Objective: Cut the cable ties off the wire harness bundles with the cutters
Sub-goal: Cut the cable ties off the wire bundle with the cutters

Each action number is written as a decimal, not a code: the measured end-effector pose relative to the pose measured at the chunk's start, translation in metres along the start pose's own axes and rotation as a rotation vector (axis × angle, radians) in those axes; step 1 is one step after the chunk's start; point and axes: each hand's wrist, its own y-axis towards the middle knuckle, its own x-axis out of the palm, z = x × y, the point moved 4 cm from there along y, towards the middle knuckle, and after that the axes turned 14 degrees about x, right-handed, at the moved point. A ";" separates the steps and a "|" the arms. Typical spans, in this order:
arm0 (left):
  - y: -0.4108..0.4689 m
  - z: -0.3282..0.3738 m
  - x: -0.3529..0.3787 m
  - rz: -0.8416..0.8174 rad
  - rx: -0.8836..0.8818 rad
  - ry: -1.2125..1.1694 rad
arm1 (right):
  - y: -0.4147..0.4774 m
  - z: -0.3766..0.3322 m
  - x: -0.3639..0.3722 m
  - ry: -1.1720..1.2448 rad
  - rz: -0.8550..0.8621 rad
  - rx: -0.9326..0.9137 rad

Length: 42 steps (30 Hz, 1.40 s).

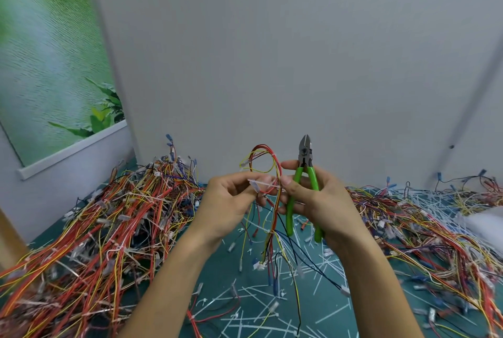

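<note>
- A person's two bare hands are raised above a teal mat [217, 277], which serves as the landmark here.
- The left hand [228, 201] pinches a white cable tie [262, 184] that wraps a thin wire harness bundle [273, 201] of red and yellow wires, looped above the hands and trailing down to the mat.
- The right hand [318, 198] is closed around green-handled cutters [304, 174], tips pointing up with the blades together, while its thumb and forefinger also touch the bundle.
- Left of the mat's bare centre lies a big heap of tied harnesses [95, 228].
- Right of it lies another pile of wires [424, 223].
- Cut white ties [261, 307] litter the mat's centre.
</note>
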 end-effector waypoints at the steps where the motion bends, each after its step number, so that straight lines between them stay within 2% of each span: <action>1: 0.000 0.000 -0.001 0.008 -0.012 -0.009 | -0.001 -0.001 0.000 -0.035 -0.012 -0.015; 6: -0.001 0.000 -0.001 0.008 -0.047 -0.048 | -0.008 -0.009 0.006 -0.281 -0.047 -0.129; 12: -0.004 0.005 0.011 0.005 -0.047 -0.102 | -0.010 -0.012 0.007 -0.512 0.177 -0.297; 17: -0.003 0.005 0.008 0.026 -0.046 -0.171 | -0.011 -0.015 0.001 -0.512 0.250 -0.348; 22: -0.002 0.003 0.006 0.013 -0.060 -0.234 | -0.013 -0.017 -0.003 -0.545 0.255 -0.352; 28: -0.002 -0.006 0.004 0.027 -0.096 -0.159 | -0.014 -0.017 0.001 -0.550 0.208 -0.332; 33: -0.004 -0.013 0.011 -0.023 -0.131 -0.085 | -0.016 -0.018 0.007 -0.610 0.125 -0.356; 37: -0.004 -0.018 0.012 -0.005 -0.141 -0.133 | -0.016 -0.015 0.009 -0.712 0.122 -0.360; 42: -0.002 -0.017 0.010 0.048 -0.100 -0.149 | -0.016 -0.015 0.010 -0.696 0.103 -0.379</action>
